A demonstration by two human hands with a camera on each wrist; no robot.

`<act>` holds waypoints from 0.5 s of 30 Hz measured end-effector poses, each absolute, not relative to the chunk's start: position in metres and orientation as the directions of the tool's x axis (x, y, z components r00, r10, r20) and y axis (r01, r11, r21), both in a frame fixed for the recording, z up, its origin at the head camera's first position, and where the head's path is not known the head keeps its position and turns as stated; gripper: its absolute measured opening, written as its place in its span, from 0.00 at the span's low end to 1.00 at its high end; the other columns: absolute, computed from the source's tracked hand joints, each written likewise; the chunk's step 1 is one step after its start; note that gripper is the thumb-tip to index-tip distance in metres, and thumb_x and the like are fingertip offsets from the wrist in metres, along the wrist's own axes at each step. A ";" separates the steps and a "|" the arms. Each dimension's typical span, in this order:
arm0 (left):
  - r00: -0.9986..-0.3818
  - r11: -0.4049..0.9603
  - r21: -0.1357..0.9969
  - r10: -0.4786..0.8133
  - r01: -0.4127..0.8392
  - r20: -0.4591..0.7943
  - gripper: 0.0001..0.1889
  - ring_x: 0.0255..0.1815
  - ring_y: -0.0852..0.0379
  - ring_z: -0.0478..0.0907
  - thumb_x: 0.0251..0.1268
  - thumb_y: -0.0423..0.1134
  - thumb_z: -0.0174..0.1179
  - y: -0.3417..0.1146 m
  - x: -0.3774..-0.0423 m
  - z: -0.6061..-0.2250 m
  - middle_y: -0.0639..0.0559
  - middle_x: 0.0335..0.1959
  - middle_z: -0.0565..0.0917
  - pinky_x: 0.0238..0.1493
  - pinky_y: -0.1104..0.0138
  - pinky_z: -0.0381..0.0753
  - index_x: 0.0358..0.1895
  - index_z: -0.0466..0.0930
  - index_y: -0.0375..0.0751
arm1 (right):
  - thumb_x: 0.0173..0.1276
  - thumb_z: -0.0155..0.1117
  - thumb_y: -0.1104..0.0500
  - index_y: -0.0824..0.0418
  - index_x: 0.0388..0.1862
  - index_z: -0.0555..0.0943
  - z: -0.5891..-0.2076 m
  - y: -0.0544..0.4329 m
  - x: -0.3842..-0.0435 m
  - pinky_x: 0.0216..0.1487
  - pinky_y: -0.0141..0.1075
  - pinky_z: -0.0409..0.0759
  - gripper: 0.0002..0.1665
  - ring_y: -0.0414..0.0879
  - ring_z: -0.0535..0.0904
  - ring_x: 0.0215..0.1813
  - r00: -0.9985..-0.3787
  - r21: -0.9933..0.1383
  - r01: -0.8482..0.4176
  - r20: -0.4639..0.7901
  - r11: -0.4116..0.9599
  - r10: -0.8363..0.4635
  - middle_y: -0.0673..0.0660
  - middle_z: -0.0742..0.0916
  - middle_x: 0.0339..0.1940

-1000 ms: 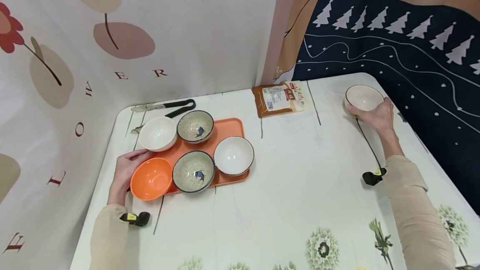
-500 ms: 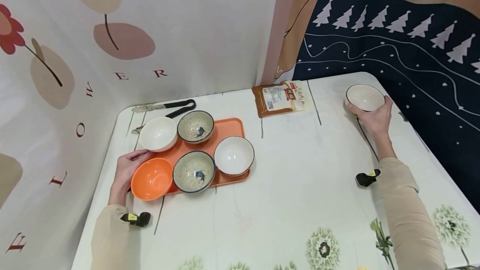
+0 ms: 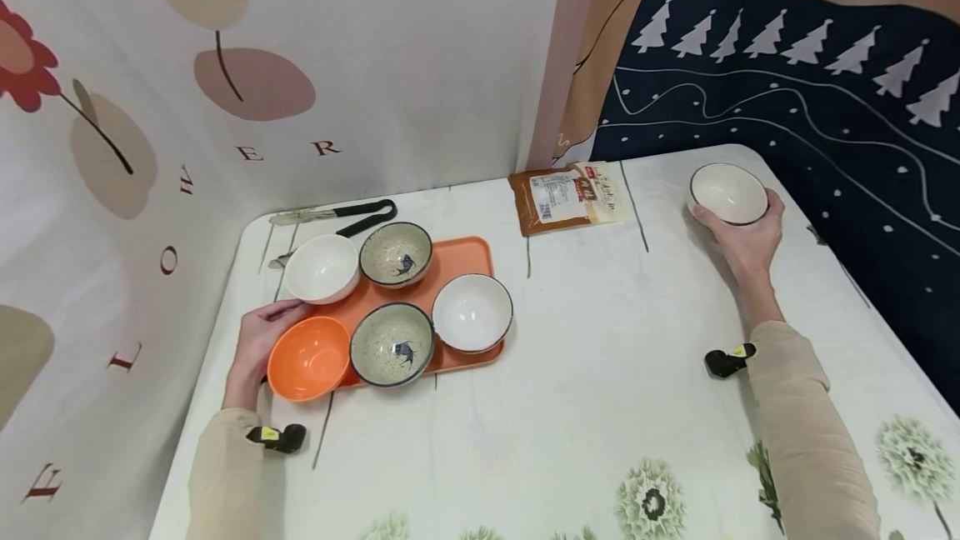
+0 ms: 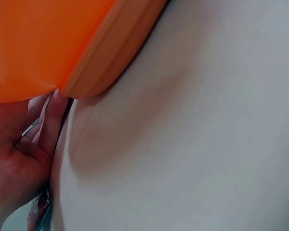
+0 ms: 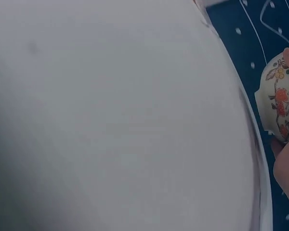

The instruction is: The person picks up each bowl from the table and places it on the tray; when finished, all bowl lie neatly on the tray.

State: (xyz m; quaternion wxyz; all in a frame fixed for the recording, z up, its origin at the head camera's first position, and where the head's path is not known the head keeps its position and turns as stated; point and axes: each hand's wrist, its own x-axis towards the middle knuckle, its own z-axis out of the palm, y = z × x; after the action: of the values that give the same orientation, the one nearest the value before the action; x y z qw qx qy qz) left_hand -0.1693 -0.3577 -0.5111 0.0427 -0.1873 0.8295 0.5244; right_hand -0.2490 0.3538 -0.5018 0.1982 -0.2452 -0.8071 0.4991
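My right hand [image 3: 750,238] grips a small white bowl [image 3: 727,192] with a dark rim, held over the table's far right corner. In the right wrist view, the bowl's outer side [image 5: 281,98] shows red flowers and its foot stands apart from the table. On the left, my left hand [image 3: 262,338] holds the left edge of an orange tray [image 3: 461,257], between a plain white bowl [image 3: 322,268] and an orange bowl [image 3: 309,358]. Part of its thumb side is hidden behind the orange bowl, also seen from close by in the left wrist view.
Two speckled bowls with blue fish, a far one [image 3: 396,253] and a near one [image 3: 392,344], and a rimmed white bowl [image 3: 472,312] stand on the tray. Black-handled tongs [image 3: 367,215] lie behind. A brown food packet [image 3: 566,197] lies at the table's back edge.
My right hand has raised the small white bowl slightly and tilted it, and the right forearm has swung left. My left hand stays at the tray.
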 end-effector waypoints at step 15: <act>-0.930 0.404 0.846 -0.269 -0.346 -0.252 0.31 0.36 0.81 0.81 0.67 0.54 0.66 -0.356 -0.168 -0.511 0.81 0.29 0.83 0.40 0.83 0.80 0.63 0.80 0.33 | 0.50 0.83 0.45 0.51 0.80 0.57 -0.475 0.266 -0.263 0.78 0.40 0.64 0.62 0.45 0.65 0.77 -0.919 -0.918 0.016 0.143 0.397 0.367 0.53 0.68 0.78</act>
State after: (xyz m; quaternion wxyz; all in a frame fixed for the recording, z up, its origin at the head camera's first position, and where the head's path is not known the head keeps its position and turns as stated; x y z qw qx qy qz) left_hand -0.1680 -0.3563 -0.5113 0.0375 -0.1839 0.8371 0.5138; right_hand -0.2632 0.2655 -0.4745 0.1638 -0.1169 -0.8195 0.5366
